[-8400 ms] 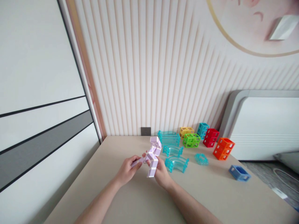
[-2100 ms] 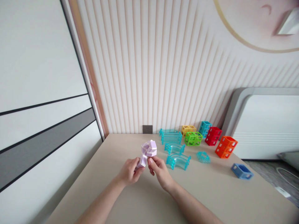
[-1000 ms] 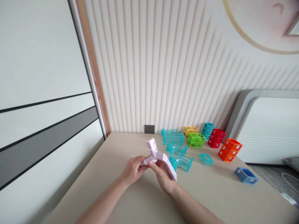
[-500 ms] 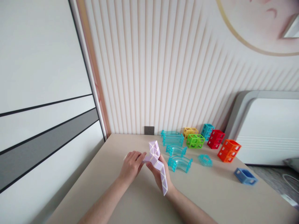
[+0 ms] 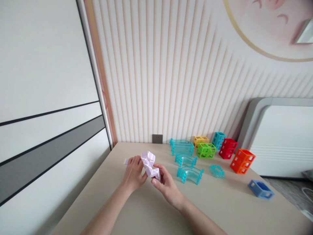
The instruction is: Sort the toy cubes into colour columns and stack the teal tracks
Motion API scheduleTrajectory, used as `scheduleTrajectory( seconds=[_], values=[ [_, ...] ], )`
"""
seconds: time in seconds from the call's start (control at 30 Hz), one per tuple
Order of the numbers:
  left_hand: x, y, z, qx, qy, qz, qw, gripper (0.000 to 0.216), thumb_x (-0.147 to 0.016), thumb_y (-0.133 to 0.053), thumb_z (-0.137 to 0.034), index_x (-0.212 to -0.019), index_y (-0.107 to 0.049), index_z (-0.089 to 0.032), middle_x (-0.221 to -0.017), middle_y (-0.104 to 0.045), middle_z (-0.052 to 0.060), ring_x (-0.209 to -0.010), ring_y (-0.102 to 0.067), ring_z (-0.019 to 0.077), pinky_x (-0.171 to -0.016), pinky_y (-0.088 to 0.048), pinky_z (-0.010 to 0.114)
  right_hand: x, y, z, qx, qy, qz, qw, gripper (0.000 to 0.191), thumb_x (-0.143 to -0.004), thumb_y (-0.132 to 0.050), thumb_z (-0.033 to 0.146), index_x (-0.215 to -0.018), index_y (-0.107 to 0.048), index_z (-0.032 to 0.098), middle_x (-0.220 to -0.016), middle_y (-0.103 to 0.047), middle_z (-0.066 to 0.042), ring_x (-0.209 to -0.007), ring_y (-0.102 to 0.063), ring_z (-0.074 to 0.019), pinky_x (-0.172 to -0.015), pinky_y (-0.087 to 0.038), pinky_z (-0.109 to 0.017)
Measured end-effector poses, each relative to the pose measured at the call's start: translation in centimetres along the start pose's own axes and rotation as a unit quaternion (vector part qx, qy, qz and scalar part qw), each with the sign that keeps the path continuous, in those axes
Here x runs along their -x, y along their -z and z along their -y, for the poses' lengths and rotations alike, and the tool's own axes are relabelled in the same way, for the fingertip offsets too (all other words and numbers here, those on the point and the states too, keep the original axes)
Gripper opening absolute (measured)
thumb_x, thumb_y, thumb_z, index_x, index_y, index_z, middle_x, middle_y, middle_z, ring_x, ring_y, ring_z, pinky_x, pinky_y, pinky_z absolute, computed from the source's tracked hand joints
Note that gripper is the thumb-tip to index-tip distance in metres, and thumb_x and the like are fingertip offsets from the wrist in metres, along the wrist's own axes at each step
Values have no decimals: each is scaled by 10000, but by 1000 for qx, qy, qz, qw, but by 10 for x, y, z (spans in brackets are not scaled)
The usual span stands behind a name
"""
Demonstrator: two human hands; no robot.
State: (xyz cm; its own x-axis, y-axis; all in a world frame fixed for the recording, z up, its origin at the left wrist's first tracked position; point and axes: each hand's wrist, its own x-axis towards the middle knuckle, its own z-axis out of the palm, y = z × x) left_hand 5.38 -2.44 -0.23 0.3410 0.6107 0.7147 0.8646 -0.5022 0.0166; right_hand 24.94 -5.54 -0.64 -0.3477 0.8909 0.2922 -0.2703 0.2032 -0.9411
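A lilac and white snake puzzle (image 5: pixel 148 160), made of linked triangular wedges, is held above the table between both hands. My left hand (image 5: pixel 133 171) is closed around its left part, and a short end pokes out past the knuckles on the left. My right hand (image 5: pixel 167 186) grips the lower right end between thumb and fingers. The middle of the puzzle bends into a folded cluster between the hands. Some wedges are hidden behind the fingers.
On the table (image 5: pixel 151 212), right of my hands, lie clear teal track pieces (image 5: pixel 190 174) and a teal ring (image 5: pixel 216 171). Beyond them stand green (image 5: pixel 206 150), yellow (image 5: pixel 201 141), red (image 5: pixel 228 148), orange (image 5: pixel 242 161) and blue frame blocks (image 5: pixel 261 189). A wall socket (image 5: pixel 157 138) is behind.
The snake puzzle has been turned and folded; its long tail no longer hangs down over my right wrist. My right hand has shifted its grip to the lower right end. Both hands moved slightly left.
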Motion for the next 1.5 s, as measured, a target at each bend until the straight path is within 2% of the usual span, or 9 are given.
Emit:
scheduleTrajectory(
  seconds=[0.13, 0.27, 0.43, 0.63, 0.8, 1.0, 1.23, 1.4, 1.5],
  values=[
    [1, 1, -8, 65, -15, 38, 997, 301, -910, -531, -446, -1028, -639, -191, -969, -631, 108, -900, -580, 293, -766, -450, 427, -2, 1, -2, 51, 18, -51, 997, 458, -807, -741, 534, -1063, -579, 190, -896, -578, -11, -766, -484, -154, -696, -393, -266],
    [3, -6, -5, 56, 2, 68, 996, 188, -963, -488, -326, -937, -622, -196, -913, -643, 80, -839, -609, 250, -731, -465, 367, -1, 5, -4, 119, 31, -55, 991, 423, -857, -649, 591, -916, -548, 185, -727, -445, 43, -666, -382, -124, -611, -334, -243],
    [7, -16, 10, -25, 47, 50, 997, 61, -906, -546, -186, -925, -605, -188, -915, -675, 80, -794, -644, 241, -708, -480, 342, 2, 6, -7, 150, -6, -33, 988, 467, -906, -518, 663, -833, -483, 204, -647, -371, 65, -594, -338, -109, -538, -288, -229],
    [4, -4, 26, -77, 98, 54, 991, 142, -920, -516, -179, -1032, -603, -189, -952, -714, 80, -868, -667, 258, -765, -450, 367, 4, 6, 1, 260, -21, -17, 965, 445, -862, -614, 618, -800, -499, 193, -641, -427, 61, -592, -384, -104, -541, -288, -216],
    [2, 2, 33, -125, 157, 80, 976, 154, -938, -457, -213, -965, -606, -187, -837, -710, 66, -830, -669, 275, -755, -429, 385, 8, 2, 5, 431, -30, -35, 901, 262, -840, -712, 429, -851, -543, 229, -632, -593, 50, -549, -523, -128, -521, -264, -213],
    [3, 3, 39, -117, 168, 70, 976, 164, -891, -476, -151, -976, -614, -175, -838, -697, 70, -845, -662, 284, -755, -424, 385, 6, 1, 3, 580, 23, -65, 812, 206, -833, -764, 356, -909, -601, 254, -775, -731, 8, -673, -684, -199, -577, -329, -237],
    [3, 4, 32, -89, 152, -27, 984, 298, -856, -520, -138, -1149, -576, -146, -994, -674, 123, -965, -608, 308, -846, -420, 417, 5, 5, -2, 603, 133, -86, 782, 173, -868, -683, 245, -1024, -609, 224, -987, -708, -64, -909, -660, -245, -820, -458, -358],
    [0, 1, 18, -84, 150, -59, 983, 326, -874, -518, -116, -1198, -558, -124, -1001, -653, 135, -959, -588, 318, -852, -431, 434, 9, 1, 3, 610, 230, -111, 750, 366, -885, -648, 254, -1244, -576, 247, -1371, -543, -137, -1267, -505, -314, -1086, -344, -545],
    [-1, -2, 10, -80, 143, -72, 984, 339, -914, -497, -144, -1248, -536, -105, -1001, -636, 142, -927, -575, 315, -836, -441, 438, 11, 0, 5, 611, 256, -114, 740, 401, -891, -667, 295, -1280, -577, 261, -1349, -547, -144, -1226, -530, -322, -1029, -410, -544]
  ],
)
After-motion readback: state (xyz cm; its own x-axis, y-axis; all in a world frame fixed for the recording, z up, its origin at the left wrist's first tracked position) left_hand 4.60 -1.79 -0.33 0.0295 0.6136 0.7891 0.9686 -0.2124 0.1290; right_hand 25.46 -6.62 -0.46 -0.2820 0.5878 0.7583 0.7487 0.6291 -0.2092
